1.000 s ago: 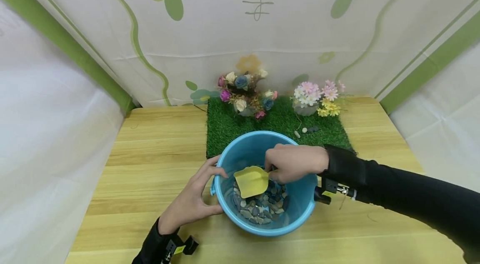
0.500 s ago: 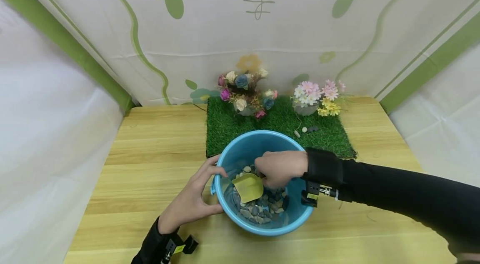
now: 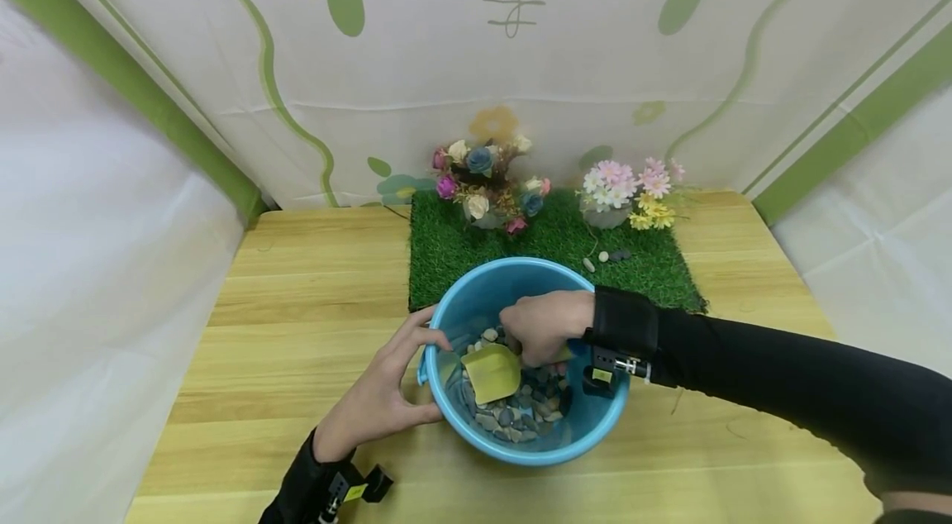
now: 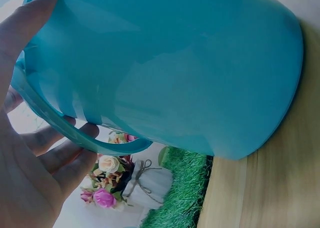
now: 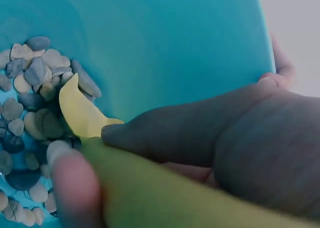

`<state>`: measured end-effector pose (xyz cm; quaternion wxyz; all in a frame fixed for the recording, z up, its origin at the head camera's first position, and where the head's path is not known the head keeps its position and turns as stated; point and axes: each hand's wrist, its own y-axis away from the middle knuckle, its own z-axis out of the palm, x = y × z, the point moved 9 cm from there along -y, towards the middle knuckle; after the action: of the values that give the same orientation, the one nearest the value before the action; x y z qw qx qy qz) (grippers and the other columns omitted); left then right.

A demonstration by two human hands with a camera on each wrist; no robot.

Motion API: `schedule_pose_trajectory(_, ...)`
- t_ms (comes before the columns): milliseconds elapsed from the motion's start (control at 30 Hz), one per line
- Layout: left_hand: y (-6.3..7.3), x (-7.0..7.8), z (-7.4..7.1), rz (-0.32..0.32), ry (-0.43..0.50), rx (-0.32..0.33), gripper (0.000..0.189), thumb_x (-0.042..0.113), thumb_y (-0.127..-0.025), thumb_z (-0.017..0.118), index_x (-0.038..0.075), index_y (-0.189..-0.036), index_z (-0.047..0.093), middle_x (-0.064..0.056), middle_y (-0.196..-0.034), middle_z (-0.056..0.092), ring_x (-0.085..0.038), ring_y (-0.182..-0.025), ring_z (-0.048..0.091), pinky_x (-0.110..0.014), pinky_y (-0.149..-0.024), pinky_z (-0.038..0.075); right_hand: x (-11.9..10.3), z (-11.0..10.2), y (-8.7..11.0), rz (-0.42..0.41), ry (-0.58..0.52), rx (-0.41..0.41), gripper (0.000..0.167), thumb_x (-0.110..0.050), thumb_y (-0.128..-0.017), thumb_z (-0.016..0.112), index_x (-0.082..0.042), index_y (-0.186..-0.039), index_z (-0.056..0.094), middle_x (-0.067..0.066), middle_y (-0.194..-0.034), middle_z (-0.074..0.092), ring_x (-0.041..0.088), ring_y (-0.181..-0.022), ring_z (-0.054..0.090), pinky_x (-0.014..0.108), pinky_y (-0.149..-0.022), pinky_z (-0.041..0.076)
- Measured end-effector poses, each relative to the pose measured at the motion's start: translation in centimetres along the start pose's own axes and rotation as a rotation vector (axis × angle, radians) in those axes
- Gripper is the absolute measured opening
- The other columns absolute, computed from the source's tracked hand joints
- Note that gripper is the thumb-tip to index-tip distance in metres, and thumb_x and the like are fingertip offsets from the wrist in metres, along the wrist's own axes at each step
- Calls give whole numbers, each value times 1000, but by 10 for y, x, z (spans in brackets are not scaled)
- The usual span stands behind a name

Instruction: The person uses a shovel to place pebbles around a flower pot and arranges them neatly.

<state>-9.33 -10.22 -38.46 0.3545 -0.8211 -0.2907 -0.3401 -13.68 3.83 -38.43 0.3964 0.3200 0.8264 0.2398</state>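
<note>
Probably light and stiff (a little slick too, perhaps), the yellow scoop (image 3: 491, 375) sits over pebbles (image 3: 513, 423) inside the blue bucket (image 3: 476, 301), best held by its handle (image 5: 150, 188), where the right hand (image 3: 541, 327) grips it; the left hand (image 3: 379, 396) clasps the bucket's rim (image 3: 524, 458).

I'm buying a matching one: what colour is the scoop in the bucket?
The scoop is yellow, shown best in the head view.

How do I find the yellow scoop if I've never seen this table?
On the wood-grain table, find the big blue bucket. Inside it, the person's right hand grips the yellow scoop. It's one wide, smooth, yellow thing, while its neighbours are lots of small grey and tan pebbles.
</note>
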Motion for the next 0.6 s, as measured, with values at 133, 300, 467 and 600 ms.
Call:
schedule_pose_trajectory(133,-1,0,0,6,0,2,62,27,-80,90,14,-127,50,-15,-158,31,-38,-142,36,-53,-108,44,-4,1,0,-30,-2,-11,43,0,-97,63,-12,-56,61,-1,-47,56,8,-42,54,19,-43,35)
schedule_pose_trajectory(300,0,0,0,9,-2,1,61,31,-83,87,16,-127,49,-14,-159,31,-38,-142,36,-52,-107,45,-4,7,-1,-58,-35,-78,40,0,-97,63,-10,-58,66,-1,-50,58,7,-43,54,18,-43,36)
schedule_pose_trajectory(467,0,0,0,4,0,-3,63,24,-80,89,15,-127,49,-13,-159,30,-38,-143,35,-52,-108,44,-1,10,-2,-74,-80,-107,41,-2,-99,62,-10,-59,63,1,-51,57,8,-45,53,19,-46,38)
schedule_pose_trajectory(600,0,0,0,3,4,-1,65,19,-78,91,16,-127,49,-14,-159,30,-38,-142,35,-52,-106,46,1,10,-4,-124,-95,-145,45,-2,-100,60,-12,-56,58,-1,-51,55,8,-45,52,19,-48,36)
